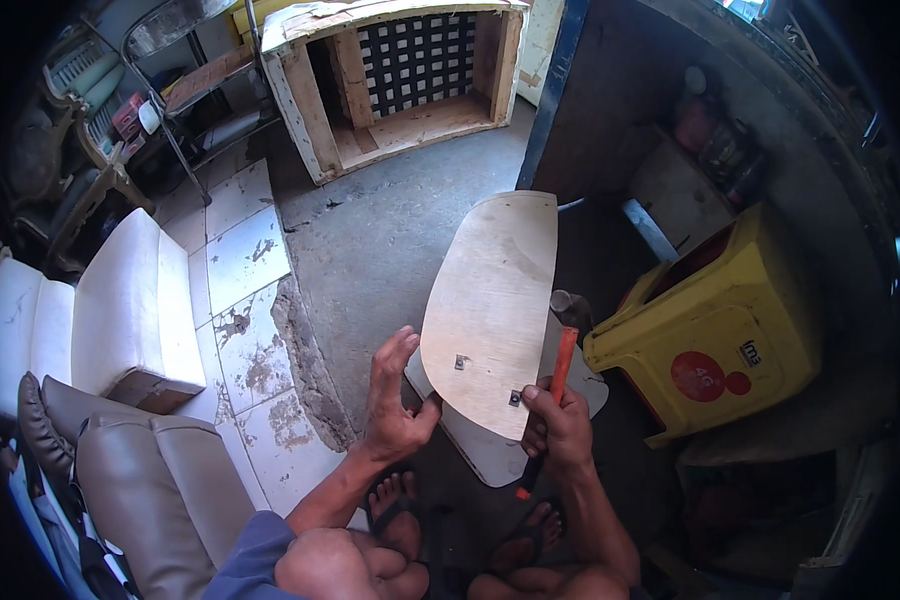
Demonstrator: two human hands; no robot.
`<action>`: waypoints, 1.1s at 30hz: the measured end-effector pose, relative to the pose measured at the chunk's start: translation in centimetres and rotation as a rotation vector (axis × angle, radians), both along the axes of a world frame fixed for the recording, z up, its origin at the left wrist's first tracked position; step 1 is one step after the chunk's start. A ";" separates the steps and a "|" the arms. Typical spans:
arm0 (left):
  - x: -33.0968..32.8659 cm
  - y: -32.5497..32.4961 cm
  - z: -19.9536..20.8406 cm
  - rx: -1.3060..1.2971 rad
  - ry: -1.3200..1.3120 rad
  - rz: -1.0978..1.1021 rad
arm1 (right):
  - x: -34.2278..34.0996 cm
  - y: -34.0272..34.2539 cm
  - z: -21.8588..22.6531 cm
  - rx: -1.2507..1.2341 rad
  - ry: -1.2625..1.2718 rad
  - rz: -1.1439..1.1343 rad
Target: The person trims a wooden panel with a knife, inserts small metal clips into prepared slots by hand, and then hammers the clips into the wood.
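A curved plywood panel [495,290] tilts up in front of me, two small dark metal fittings set in its lower part. My right hand [560,425] is closed, its thumb pressing the panel's lower right edge by one fitting. The same hand grips an orange-and-black stick-like tool [564,365] whose kind I cannot make out. At the panel's lower left edge is my left hand [398,405], fingers stretched up and apart, thumb near the wood. Something small and red shows by its fingers, too small to name. Another pale board [480,455] lies beneath, partly covered.
A yellow plastic stool [710,335] lies on its side at the right. Ahead stands a wooden frame [315,120] with black woven webbing. White cushions [135,305] and a brown padded seat [160,490] are at the left. A folding chair [205,85] stands at the back left.
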State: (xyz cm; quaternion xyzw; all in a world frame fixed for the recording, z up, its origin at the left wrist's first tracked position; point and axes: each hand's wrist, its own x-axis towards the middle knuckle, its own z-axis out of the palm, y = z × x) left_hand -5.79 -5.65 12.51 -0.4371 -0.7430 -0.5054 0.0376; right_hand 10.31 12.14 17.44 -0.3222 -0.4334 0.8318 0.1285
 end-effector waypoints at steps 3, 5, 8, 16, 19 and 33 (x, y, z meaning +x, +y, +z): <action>0.1 0.6 0.5 0.083 -0.030 -0.019 | 0.2 -0.1 0.2 -0.008 -0.023 0.029; -0.2 0.6 0.9 0.042 0.092 -0.040 | 0.4 -0.1 0.2 -0.007 -0.030 0.062; -1.0 0.0 2.0 -0.009 0.255 -0.111 | 0.7 0.0 0.2 0.001 -0.026 0.110; -1.0 0.0 9.9 -0.054 -0.199 -0.033 | 1.5 0.5 -0.6 0.130 -0.037 0.032; -4.8 1.6 8.6 -0.284 -0.303 -0.119 | 1.6 0.6 -1.4 0.204 -0.141 -0.038; -8.0 2.8 -23.9 -0.557 -0.936 -0.009 | 3.1 -2.7 -17.6 0.822 -0.648 0.158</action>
